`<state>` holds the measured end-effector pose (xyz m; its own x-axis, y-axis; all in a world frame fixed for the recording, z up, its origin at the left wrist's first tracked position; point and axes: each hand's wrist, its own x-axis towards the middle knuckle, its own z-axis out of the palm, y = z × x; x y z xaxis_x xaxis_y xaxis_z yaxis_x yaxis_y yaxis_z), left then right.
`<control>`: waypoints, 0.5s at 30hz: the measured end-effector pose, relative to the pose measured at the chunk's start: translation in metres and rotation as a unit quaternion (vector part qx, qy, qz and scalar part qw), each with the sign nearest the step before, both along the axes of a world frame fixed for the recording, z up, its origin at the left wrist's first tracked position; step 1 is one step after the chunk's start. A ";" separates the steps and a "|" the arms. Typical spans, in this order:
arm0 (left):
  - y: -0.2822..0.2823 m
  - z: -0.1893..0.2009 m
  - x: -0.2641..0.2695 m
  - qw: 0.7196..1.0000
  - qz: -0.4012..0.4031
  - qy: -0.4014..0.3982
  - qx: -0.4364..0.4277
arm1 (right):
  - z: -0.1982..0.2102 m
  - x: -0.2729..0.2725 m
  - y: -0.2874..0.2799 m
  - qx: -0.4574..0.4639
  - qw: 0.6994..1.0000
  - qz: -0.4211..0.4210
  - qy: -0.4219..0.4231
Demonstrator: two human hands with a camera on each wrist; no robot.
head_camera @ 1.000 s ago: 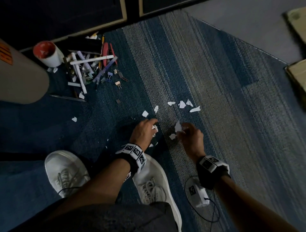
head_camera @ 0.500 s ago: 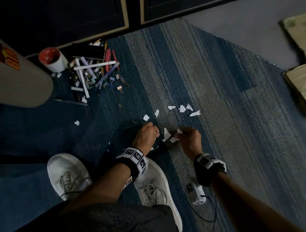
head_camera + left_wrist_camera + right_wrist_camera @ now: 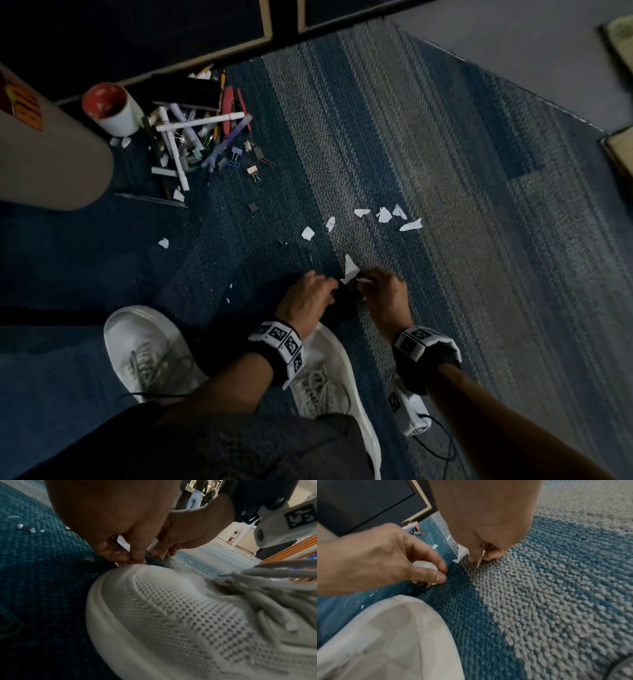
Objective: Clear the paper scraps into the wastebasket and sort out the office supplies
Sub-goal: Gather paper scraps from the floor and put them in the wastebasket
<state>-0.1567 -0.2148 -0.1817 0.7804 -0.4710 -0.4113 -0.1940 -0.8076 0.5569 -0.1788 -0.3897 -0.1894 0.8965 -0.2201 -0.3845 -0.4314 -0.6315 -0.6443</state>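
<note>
Carpet, blue-grey striped: my left hand and right hand pinch paper scraps; supplies at ten o'clock.

I saw both forearms reached down, the left hand and right hand low and close together, fingers curled, each pinching something with the fingertips.

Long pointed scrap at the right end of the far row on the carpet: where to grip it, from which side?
Judgement: come from above and pinch the long pointed scrap at its wider right end. It lies flat on the carpet, so there is no edge to get under, and the left tip tapers too thin to hold. It sits apart from the neighbouring scraps, so fingertips have room to close.
</note>
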 end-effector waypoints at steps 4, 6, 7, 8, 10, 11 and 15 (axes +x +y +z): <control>-0.002 -0.002 -0.005 1.000 0.011 -0.002 0.017 | 0.001 0.003 0.002 -0.007 1.000 -0.004 0.012; -0.003 0.000 -0.003 0.999 0.053 -0.006 -0.002 | 0.007 0.006 0.003 0.003 1.000 -0.020 0.010; -0.001 0.003 0.001 0.996 0.091 -0.007 -0.018 | 0.010 0.008 0.005 0.009 1.000 -0.025 0.004; 0.003 0.005 0.004 0.990 0.134 -0.007 -0.034 | 0.012 0.009 0.007 0.016 0.999 -0.028 -0.007; 0.016 0.012 0.010 0.979 0.198 -0.002 -0.052 | 0.012 0.012 0.013 0.031 0.998 -0.047 -0.015; 0.023 0.015 0.012 0.976 0.209 0.003 -0.056 | 0.010 0.013 0.017 0.045 0.997 -0.067 -0.011; 0.039 0.011 0.008 0.986 0.156 0.045 -0.021 | 0.002 0.015 0.028 0.072 0.994 -0.087 0.014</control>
<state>-0.1488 -0.1759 -0.1709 0.8509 -0.2312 -0.4716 0.1130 -0.7963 0.5943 -0.1638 -0.3614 -0.1874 0.8379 -0.3118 -0.4481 -0.5455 -0.4487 -0.7078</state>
